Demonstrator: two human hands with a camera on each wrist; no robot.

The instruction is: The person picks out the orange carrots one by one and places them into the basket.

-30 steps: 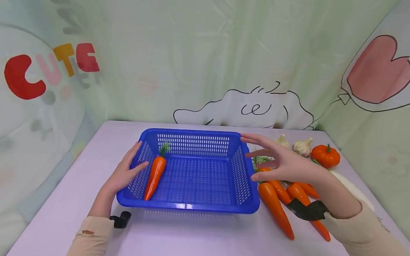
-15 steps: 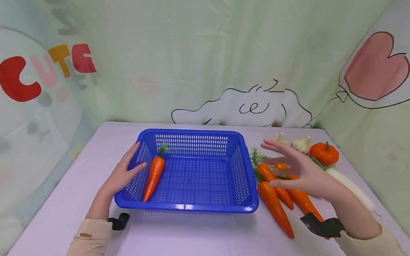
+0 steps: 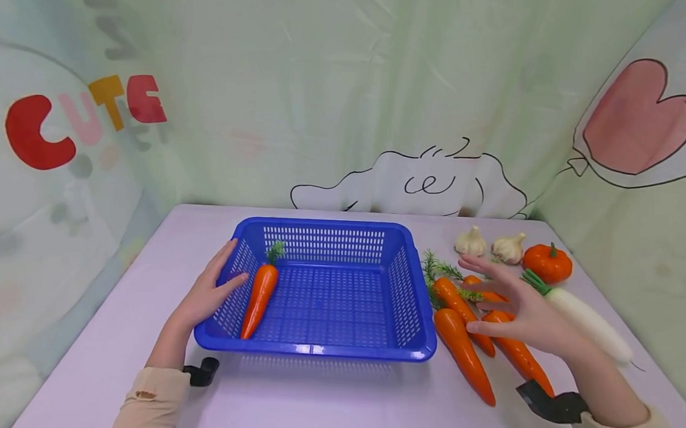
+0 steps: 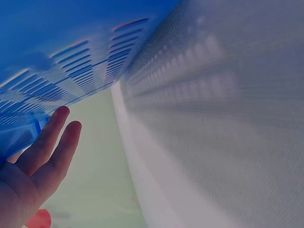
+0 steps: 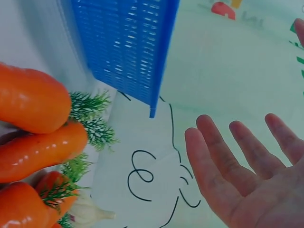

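Note:
My left hand (image 3: 201, 297) is at the left side of a blue plastic basket (image 3: 312, 349), fingers straight along the outside and thumb reaching over the rim. The left wrist view shows two extended fingers (image 4: 50, 147) beside the slotted wall. A single orange carrot (image 3: 261, 297) with a green top lies inside the basket, near its left wall. My right hand (image 3: 526, 314) hovers with spread fingers over several carrots (image 3: 465, 356) lying to the right of the basket. Nothing is in its grasp; the right wrist view shows its palm (image 5: 266, 199) and fingers apart from the carrots.
Beyond the carrots are two garlic bulbs (image 3: 508, 248) and a small orange pumpkin (image 3: 547, 263). A white radish (image 3: 590, 325) with a green top lies at the right. Printed curtains (image 3: 349, 98) hang behind and beside the pale table (image 3: 309, 406).
My right hand has moved right, away from the basket's right rim to over the carrots, uncovering the garlic and radish. My left hand and the basket have stayed put.

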